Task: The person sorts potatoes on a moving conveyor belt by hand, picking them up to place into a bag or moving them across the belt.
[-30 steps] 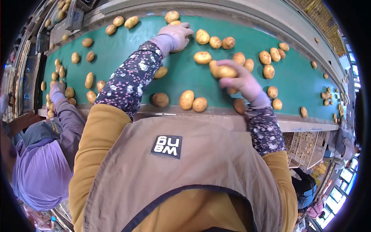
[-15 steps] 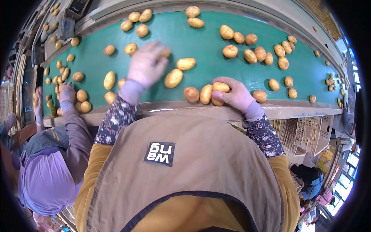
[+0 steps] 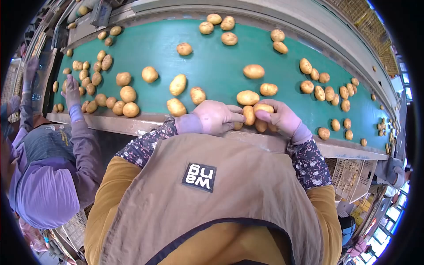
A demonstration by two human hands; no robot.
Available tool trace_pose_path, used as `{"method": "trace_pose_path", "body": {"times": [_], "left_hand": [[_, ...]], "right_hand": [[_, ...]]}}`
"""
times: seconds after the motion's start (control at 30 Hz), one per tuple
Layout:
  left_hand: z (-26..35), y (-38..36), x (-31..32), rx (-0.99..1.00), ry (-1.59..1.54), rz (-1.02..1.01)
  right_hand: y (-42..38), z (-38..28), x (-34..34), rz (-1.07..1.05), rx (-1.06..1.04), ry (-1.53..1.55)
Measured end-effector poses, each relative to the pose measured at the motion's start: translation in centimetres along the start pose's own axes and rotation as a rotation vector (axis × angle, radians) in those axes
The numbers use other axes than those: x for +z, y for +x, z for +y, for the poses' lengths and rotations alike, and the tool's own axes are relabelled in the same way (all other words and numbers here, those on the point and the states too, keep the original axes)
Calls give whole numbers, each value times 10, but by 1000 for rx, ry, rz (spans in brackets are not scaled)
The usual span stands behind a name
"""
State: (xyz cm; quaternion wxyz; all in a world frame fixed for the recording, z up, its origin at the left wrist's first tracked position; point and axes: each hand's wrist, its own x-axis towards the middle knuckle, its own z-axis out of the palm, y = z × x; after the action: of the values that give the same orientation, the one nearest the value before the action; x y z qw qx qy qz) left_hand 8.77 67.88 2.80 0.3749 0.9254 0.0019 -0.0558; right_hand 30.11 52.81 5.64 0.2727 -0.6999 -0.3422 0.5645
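My right hand is closed on a yellow-brown potato, with the thumb in front of it. My left hand reaches in from the left, its fingers closed over another potato that is mostly hidden. Between the two hands stands an upright potato, and a further potato shows beneath the right hand. A larger potato lies just beyond them on the green conveyor belt.
Many loose potatoes are spread along the belt. A metal edge runs along its near side. At left, a co-worker in purple holds a raised hand over the belt. Plastic crates stand below at right.
My left hand has come back from mid-belt to the near edge beside my right hand. Potatoes on the belt have shifted right. The co-worker's hand has lifted from the potatoes.
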Motion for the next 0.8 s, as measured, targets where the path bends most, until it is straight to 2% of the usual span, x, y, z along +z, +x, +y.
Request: {"method": "trace_pose_path", "body": {"times": [0.07,0.1,0.17,0.23,0.3,0.37,0.43,0.5,0.53,0.57,0.6,0.63,0.7,0.73,0.77,0.8], "left_hand": [[-3,9,3,21,-125,-33],[-4,15,2,24,-123,-30],[-5,25,-2,-26,-77,-161],[1,31,-5,-57,-47,-191],[7,35,-5,-76,-45,-199],[4,31,-2,-62,-52,-132],[-6,17,1,-53,-81,-133],[-10,13,1,-76,-23,-105],[-10,17,2,-66,69,-110],[-10,18,3,-57,161,-117],[-12,16,8,9,186,-45],[-9,11,8,-10,182,-34],[-4,2,7,18,210,8],[-8,-3,9,16,205,10],[-16,-10,12,50,189,108],[-21,-18,13,84,173,205]], "right_hand": [[14,3,-12,74,-129,77],[23,-3,-25,32,-112,209],[37,-31,-39,71,-198,488],[63,-46,-50,302,-253,454],[87,-54,-62,278,-286,474],[106,-74,-55,380,-287,224],[140,-87,-54,339,-227,122],[169,-92,-52,393,-258,-58],[177,-94,-51,489,-270,-197],[185,-86,-54,459,-274,-198],[195,-74,-60,526,-340,-439],[197,-75,-58,591,-410,-680],[187,-71,-53,573,-354,-570],[179,-68,-51,493,-402,-482],[172,-64,-49,412,-448,-393],[169,-55,-47,464,-546,-480]]}}
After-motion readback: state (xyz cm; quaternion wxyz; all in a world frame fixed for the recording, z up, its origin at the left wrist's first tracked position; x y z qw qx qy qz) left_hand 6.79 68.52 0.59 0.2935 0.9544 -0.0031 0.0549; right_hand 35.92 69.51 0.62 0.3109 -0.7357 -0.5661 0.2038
